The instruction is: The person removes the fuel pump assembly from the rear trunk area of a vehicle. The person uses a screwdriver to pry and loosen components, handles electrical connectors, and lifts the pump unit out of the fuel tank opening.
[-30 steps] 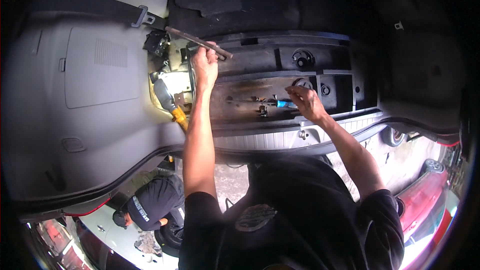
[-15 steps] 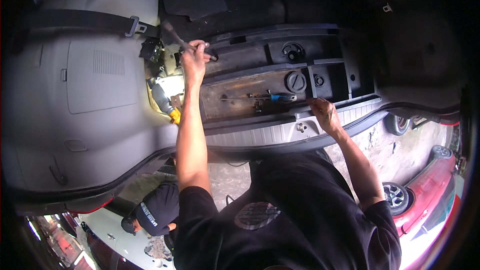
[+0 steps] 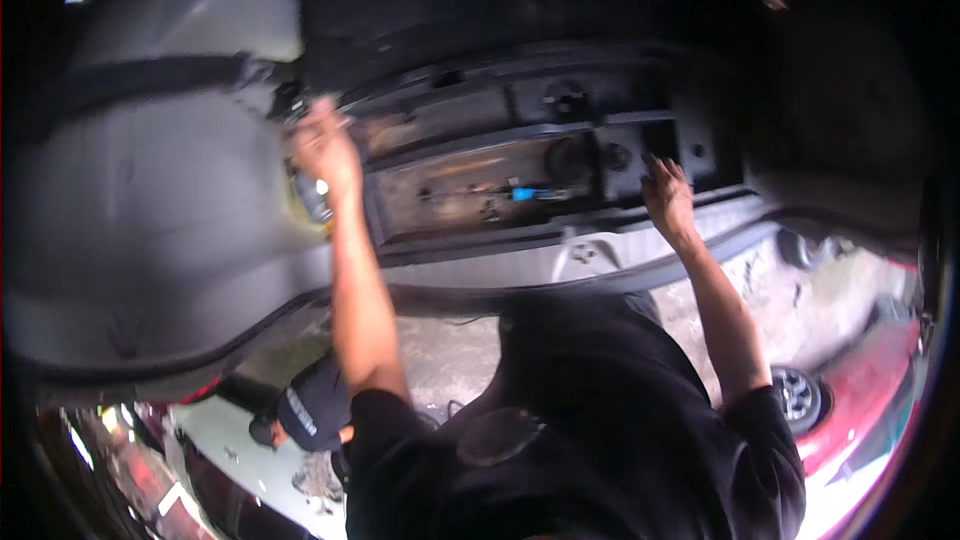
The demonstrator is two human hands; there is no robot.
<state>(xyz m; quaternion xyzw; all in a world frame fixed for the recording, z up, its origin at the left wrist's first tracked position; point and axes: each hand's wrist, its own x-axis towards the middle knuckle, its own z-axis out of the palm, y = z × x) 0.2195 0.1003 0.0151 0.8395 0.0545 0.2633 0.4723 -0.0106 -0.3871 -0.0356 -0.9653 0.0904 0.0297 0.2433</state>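
My left hand (image 3: 328,148) is smeared by motion beside the opening in the left side trim. Its fingers and anything in them cannot be made out. Over the right compartments of the black storage tray (image 3: 480,256), my right hand (image 3: 670,202) has its fingers partly stretched out and apart, with no held thing visible. A screwdriver with a blue handle (image 3: 524,194) lies in the tray's brown, dirty middle compartment. Several small dark parts (image 3: 490,208) are scattered near its shaft. Inside the trim opening, a bright light (image 3: 321,186) shows just below my left hand.
Grey side trim (image 3: 150,230) curves along the left, with a dark seat belt (image 3: 150,80) across it. The pale rear sill (image 3: 450,273) runs between me and the tray. Behind me, a person in a dark shirt (image 3: 310,410) bends at lower left; a red car (image 3: 860,390) stands at right.
My left hand has moved left toward the trim opening; the long, thin tool seen in it earlier is no longer distinct. My right hand has lifted from the tray's front edge toward the right compartments.
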